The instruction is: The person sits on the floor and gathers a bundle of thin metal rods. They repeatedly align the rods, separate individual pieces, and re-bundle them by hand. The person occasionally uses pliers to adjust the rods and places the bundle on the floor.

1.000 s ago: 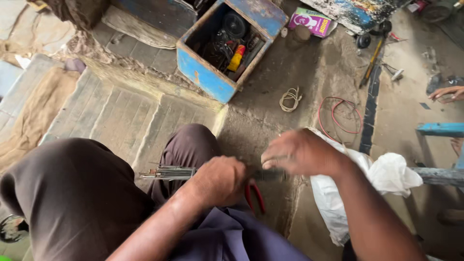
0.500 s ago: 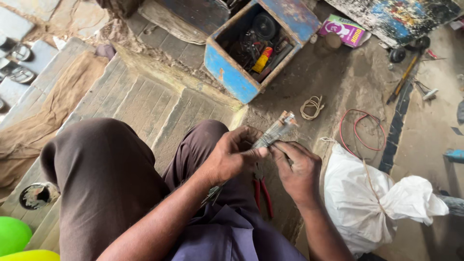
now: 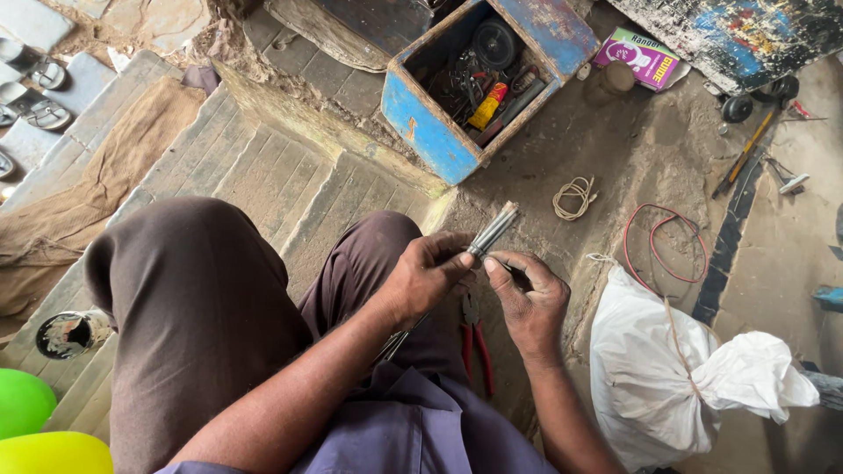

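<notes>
My left hand (image 3: 430, 274) grips a bundle of thin grey metal rods (image 3: 493, 228) that points up and to the right, over my knees in brown trousers. My right hand (image 3: 527, 294) is closed beside it, fingertips pinching the bundle just below its top end. The lower part of the rods runs down behind my left wrist. Red-handled pliers (image 3: 475, 338) lie on my lap under both hands.
A blue wooden toolbox (image 3: 421, 123) full of tools stands ahead. A coil of pale cord (image 3: 573, 197) and a loop of red wire (image 3: 663, 246) lie on the dirt floor. A white sack (image 3: 667, 377) sits at my right. Sacking and ribbed slabs lie at left.
The rods went from lying level across my lap to pointing up-right. My right hand came in close to the left one. The view shifted left, showing green balloons at the lower left.
</notes>
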